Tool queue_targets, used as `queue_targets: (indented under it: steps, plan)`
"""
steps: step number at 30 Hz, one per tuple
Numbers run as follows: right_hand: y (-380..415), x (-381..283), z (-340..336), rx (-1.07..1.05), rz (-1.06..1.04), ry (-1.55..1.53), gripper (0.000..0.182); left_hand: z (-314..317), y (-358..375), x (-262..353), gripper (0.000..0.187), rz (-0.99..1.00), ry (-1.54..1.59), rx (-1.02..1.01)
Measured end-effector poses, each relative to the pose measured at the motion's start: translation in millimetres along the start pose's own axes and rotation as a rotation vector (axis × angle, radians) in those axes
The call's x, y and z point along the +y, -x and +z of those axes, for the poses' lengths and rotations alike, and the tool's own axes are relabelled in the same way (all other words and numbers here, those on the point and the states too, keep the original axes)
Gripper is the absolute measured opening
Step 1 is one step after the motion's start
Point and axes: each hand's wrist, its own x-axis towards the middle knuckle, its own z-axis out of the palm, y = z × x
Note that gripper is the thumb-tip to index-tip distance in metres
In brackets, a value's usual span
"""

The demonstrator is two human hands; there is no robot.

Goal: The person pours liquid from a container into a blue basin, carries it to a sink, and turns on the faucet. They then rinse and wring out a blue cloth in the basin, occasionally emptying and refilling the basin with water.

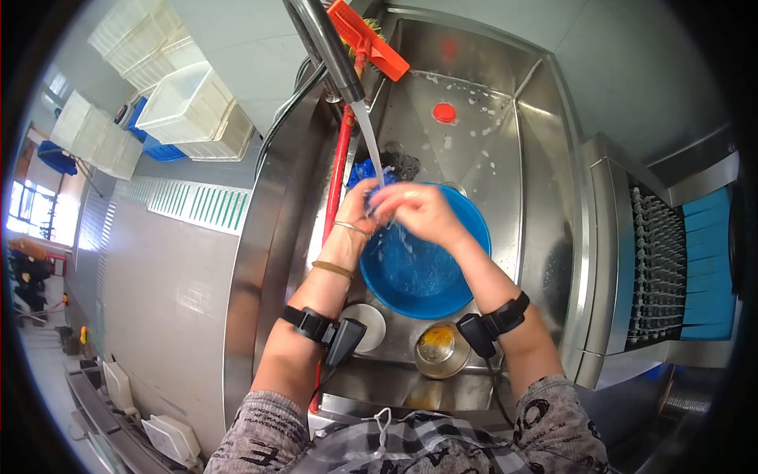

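Both hands meet under the water stream [369, 142], above the left rim of a blue basin [426, 272] with water in it. My left hand [354, 207] is closed, its fingers curled towards the right hand. My right hand [424, 213] reaches across with its fingers bent against the left fingers, a little smeared by motion. Whatever small thing lies between them is mostly hidden and I cannot name it. Just behind the hands are a crumpled blue item [361, 172] and a dark scouring mesh [402, 164].
The faucet [335, 59] hangs over the steel sink [482, 182]. A red-handled broom [342, 158] leans along its left side. A white bowl [365, 328] and a metal bowl [440, 349] stand near the front. At right is a conveyor machine [659, 268]; white crates [185, 103] are stacked left.
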Motion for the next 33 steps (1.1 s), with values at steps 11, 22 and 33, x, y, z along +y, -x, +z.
queue_targets:
  steps: [11, 22, 33]
  plan:
    - [-50.4, 42.2, 5.8, 0.207, 0.347, -0.548, 0.031, 50.3, 43.4, -22.9, 0.025, -0.006, -0.185, 0.103]
    - [-82.6, 42.9, 5.8, 0.146, 0.317, 0.507, 0.035, 58.5, 29.4, -9.6, 0.026, 0.285, -1.019, 0.595]
    - [12.1, 12.7, 19.9, 0.116, 0.436, -1.039, 0.026, 52.5, 71.7, -89.6, 0.035, -0.040, 0.119, -0.106]
